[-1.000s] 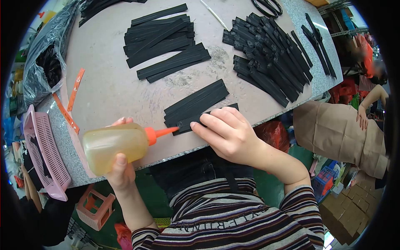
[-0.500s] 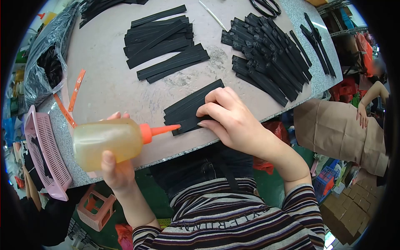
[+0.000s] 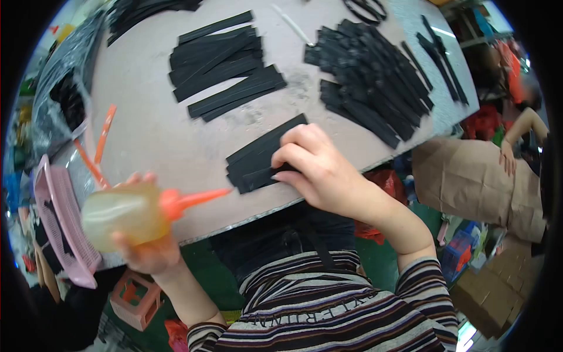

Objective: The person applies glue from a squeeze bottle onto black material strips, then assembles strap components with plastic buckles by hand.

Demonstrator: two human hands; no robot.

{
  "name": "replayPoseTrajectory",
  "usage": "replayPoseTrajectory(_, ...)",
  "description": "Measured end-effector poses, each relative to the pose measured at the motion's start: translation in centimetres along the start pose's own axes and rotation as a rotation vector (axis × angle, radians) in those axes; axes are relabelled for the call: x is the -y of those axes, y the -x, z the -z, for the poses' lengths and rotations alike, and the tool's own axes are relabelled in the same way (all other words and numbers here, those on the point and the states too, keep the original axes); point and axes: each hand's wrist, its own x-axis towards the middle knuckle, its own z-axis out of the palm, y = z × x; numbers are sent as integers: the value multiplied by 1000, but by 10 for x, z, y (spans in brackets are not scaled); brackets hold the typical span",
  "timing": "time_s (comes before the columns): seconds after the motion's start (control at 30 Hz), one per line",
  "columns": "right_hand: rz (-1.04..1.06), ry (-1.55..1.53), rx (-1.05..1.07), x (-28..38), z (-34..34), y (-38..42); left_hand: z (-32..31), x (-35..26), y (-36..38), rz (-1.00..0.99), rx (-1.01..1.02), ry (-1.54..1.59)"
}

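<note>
Under the right fingers (image 3: 294, 156) — black strips (image 3: 257, 151), partly hidden; the bottle (image 3: 120, 212), blurred.

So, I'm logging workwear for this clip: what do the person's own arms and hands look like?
The left hand and right hand are bare, without gloves. The striped sleeves, dark with white and brownish bands, end near the elbows.

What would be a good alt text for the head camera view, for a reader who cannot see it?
The left hand holds a yellowish squeeze bottle, its orange nozzle pointing toward a small group of black strips, which the right hand touches near the edge of a table. Larger piles of black strips lie farther back.
</note>
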Motion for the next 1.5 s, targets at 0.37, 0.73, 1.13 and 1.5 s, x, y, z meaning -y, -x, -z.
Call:
replayPoseTrajectory(0.37,-241,-235,-266,-1,80,15,-49,34,-19,497,206,784)
replayPoseTrajectory(0.73,-147,422,-423,-53,102,32,9,3,-6,113,-12,212)
replayPoseTrajectory(1.13,330,381,24,9,-12,14,-25,23,4,62,135,-385)
replayPoseTrajectory(1.5,287,330,30,12,-11,14,-18,13,-3,75,194,-397)
